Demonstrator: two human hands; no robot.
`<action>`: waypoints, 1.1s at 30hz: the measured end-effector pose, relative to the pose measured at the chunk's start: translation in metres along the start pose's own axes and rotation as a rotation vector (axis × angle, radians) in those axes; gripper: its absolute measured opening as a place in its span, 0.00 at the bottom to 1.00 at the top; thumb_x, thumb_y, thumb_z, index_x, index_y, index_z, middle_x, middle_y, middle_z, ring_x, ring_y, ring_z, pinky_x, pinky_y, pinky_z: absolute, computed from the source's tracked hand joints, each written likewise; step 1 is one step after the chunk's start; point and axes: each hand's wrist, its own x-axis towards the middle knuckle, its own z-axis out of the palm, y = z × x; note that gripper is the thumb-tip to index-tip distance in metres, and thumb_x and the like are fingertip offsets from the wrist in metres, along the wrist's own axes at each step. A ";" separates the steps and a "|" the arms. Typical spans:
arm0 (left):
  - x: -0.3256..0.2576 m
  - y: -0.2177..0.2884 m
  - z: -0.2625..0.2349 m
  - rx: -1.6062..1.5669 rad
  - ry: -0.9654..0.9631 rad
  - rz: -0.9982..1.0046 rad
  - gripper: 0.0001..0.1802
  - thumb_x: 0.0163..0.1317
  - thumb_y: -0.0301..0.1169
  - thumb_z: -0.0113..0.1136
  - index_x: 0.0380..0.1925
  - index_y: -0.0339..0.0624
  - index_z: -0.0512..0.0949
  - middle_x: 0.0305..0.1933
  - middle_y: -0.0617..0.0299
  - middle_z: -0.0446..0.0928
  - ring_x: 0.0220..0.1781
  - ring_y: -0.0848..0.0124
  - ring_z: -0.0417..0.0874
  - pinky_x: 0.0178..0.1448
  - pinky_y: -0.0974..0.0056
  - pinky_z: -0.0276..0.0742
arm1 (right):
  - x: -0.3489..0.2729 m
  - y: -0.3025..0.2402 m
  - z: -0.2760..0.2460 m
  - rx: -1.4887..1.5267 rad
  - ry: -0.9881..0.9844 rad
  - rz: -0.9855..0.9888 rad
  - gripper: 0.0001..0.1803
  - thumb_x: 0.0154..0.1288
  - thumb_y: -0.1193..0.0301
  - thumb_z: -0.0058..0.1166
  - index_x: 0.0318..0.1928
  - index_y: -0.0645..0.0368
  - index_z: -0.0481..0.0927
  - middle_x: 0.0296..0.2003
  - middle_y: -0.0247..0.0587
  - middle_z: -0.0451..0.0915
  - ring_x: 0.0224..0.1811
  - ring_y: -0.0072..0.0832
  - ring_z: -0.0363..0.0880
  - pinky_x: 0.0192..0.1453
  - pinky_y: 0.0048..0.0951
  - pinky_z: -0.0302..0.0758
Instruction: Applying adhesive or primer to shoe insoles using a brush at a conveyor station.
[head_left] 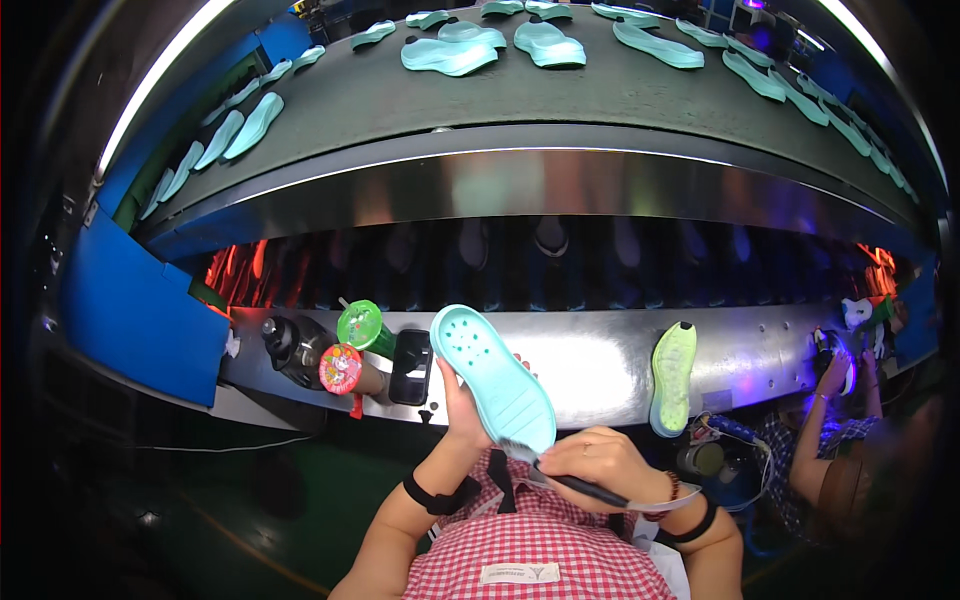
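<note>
A pale turquoise shoe sole (pixel 497 372) is tilted in front of me, with a cluster of small holes at its upper end and shallow grooves lower down. My left hand (pixel 463 405) is closed around its left edge, the fingertips showing at the far side. In my right hand (pixel 592 462) is a brush (pixel 590 490) with a black handle. Its dark bristles are at the sole's lower end, by the edge nearest me; whether they press on it I cannot tell. A yellow-green sole (pixel 674 378) with a dark tip lies on the metal ledge, right of my hands.
On the metal ledge (pixel 600 345) at left stand a dark bottle (pixel 290 345), a green-lidded cup (pixel 362 325) and a red-lidded cup (pixel 342 370), beside a black phone (pixel 411 367). Beyond runs a conveyor belt (pixel 350 115) carrying several turquoise soles (pixel 450 57). A co-worker's hands (pixel 835 375) are at far right.
</note>
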 end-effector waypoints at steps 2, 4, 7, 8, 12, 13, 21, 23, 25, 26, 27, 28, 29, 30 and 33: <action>-0.006 0.004 0.005 -0.073 -0.056 0.013 0.50 0.50 0.71 0.22 0.54 0.35 0.60 0.50 0.49 0.69 0.53 0.54 0.69 0.59 0.51 0.63 | 0.008 0.002 -0.008 0.136 0.078 0.048 0.10 0.43 0.77 0.60 0.31 0.60 0.80 0.31 0.39 0.80 0.34 0.31 0.79 0.42 0.28 0.74; -0.013 -0.001 0.028 -0.049 0.004 -0.026 0.47 0.51 0.70 0.23 0.56 0.40 0.59 0.47 0.49 0.70 0.51 0.54 0.70 0.59 0.49 0.62 | 0.025 -0.003 -0.021 0.251 0.278 0.207 0.10 0.44 0.78 0.59 0.32 0.63 0.79 0.32 0.42 0.80 0.34 0.33 0.79 0.41 0.29 0.75; -0.004 -0.006 0.039 -0.006 -0.025 0.002 0.44 0.53 0.67 0.26 0.58 0.45 0.57 0.44 0.50 0.72 0.48 0.55 0.72 0.59 0.47 0.60 | 0.030 0.003 -0.007 0.213 0.256 0.013 0.11 0.44 0.80 0.59 0.33 0.64 0.78 0.32 0.44 0.79 0.35 0.34 0.79 0.42 0.29 0.74; -0.001 -0.002 0.035 -0.002 -0.104 0.039 0.43 0.53 0.67 0.26 0.57 0.45 0.58 0.44 0.50 0.72 0.47 0.56 0.72 0.60 0.47 0.59 | 0.027 -0.004 -0.002 0.224 0.217 -0.029 0.11 0.44 0.80 0.59 0.33 0.63 0.78 0.32 0.44 0.79 0.36 0.34 0.79 0.42 0.30 0.74; -0.005 0.008 0.045 -0.027 -0.045 0.137 0.43 0.53 0.68 0.27 0.56 0.44 0.61 0.43 0.52 0.72 0.47 0.56 0.72 0.61 0.47 0.58 | 0.016 0.003 -0.013 0.291 0.317 0.092 0.12 0.45 0.80 0.58 0.35 0.64 0.78 0.34 0.44 0.79 0.37 0.32 0.78 0.43 0.29 0.74; -0.006 0.007 0.046 -0.029 -0.039 0.138 0.43 0.53 0.68 0.27 0.56 0.44 0.61 0.43 0.52 0.72 0.47 0.56 0.72 0.61 0.47 0.58 | 0.017 0.007 -0.018 0.192 0.252 0.055 0.12 0.46 0.80 0.58 0.35 0.64 0.78 0.36 0.45 0.79 0.38 0.34 0.78 0.44 0.29 0.74; 0.003 0.022 0.058 0.024 -0.186 0.209 0.45 0.48 0.70 0.35 0.50 0.39 0.64 0.45 0.53 0.70 0.50 0.56 0.71 0.59 0.51 0.63 | 0.009 0.018 -0.028 0.311 0.248 0.158 0.11 0.47 0.79 0.59 0.36 0.62 0.80 0.36 0.43 0.79 0.42 0.31 0.76 0.49 0.28 0.72; 0.006 0.023 0.056 0.048 -0.306 0.210 0.46 0.46 0.69 0.41 0.51 0.38 0.64 0.46 0.52 0.70 0.51 0.56 0.71 0.58 0.51 0.64 | 0.006 0.012 -0.018 0.509 0.097 0.186 0.11 0.47 0.79 0.59 0.36 0.61 0.80 0.37 0.41 0.79 0.44 0.30 0.75 0.50 0.28 0.71; 0.007 0.027 0.054 -0.031 -0.249 0.175 0.47 0.43 0.69 0.46 0.51 0.39 0.64 0.46 0.51 0.70 0.51 0.55 0.71 0.56 0.50 0.66 | 0.007 0.012 -0.024 0.598 -0.056 0.104 0.13 0.48 0.78 0.59 0.38 0.60 0.80 0.38 0.40 0.79 0.49 0.32 0.72 0.55 0.30 0.67; 0.008 0.028 0.055 0.013 -0.312 0.165 0.46 0.45 0.68 0.44 0.52 0.39 0.63 0.48 0.51 0.70 0.52 0.55 0.70 0.56 0.50 0.66 | 0.006 0.015 -0.024 0.718 0.027 0.169 0.12 0.47 0.80 0.59 0.36 0.63 0.80 0.37 0.42 0.79 0.49 0.33 0.71 0.55 0.32 0.67; 0.007 0.028 0.057 0.056 -0.375 0.156 0.45 0.48 0.67 0.42 0.53 0.39 0.63 0.49 0.52 0.69 0.52 0.54 0.70 0.57 0.49 0.66 | 0.005 0.018 -0.022 0.837 0.110 0.234 0.11 0.46 0.81 0.58 0.35 0.65 0.79 0.36 0.44 0.79 0.50 0.35 0.71 0.55 0.34 0.67; 0.003 0.027 0.062 0.056 -0.374 0.154 0.45 0.48 0.67 0.42 0.53 0.39 0.63 0.49 0.52 0.69 0.52 0.54 0.70 0.57 0.49 0.66 | 0.008 0.022 -0.020 0.886 0.202 0.291 0.10 0.49 0.81 0.55 0.35 0.66 0.78 0.38 0.49 0.78 0.49 0.36 0.71 0.55 0.35 0.67; -0.001 0.025 0.071 0.162 -0.216 0.164 0.43 0.51 0.65 0.39 0.55 0.40 0.61 0.52 0.51 0.68 0.54 0.54 0.69 0.58 0.48 0.64 | 0.005 0.028 -0.013 1.073 0.259 0.349 0.10 0.53 0.81 0.53 0.39 0.67 0.77 0.40 0.50 0.76 0.47 0.31 0.73 0.55 0.30 0.68; -0.005 0.025 0.079 0.271 -0.056 0.181 0.41 0.55 0.63 0.35 0.57 0.42 0.59 0.55 0.51 0.66 0.56 0.54 0.68 0.59 0.47 0.62 | 0.008 0.024 -0.007 1.225 0.327 0.381 0.10 0.54 0.80 0.52 0.39 0.68 0.76 0.40 0.49 0.77 0.45 0.30 0.74 0.53 0.29 0.68; -0.021 -0.004 0.085 -0.113 -0.178 0.150 0.36 0.60 0.57 0.28 0.60 0.42 0.53 0.59 0.50 0.62 0.58 0.52 0.66 0.61 0.46 0.59 | 0.009 0.022 0.007 1.321 0.430 0.422 0.10 0.55 0.80 0.51 0.39 0.69 0.75 0.39 0.48 0.77 0.43 0.28 0.75 0.51 0.27 0.70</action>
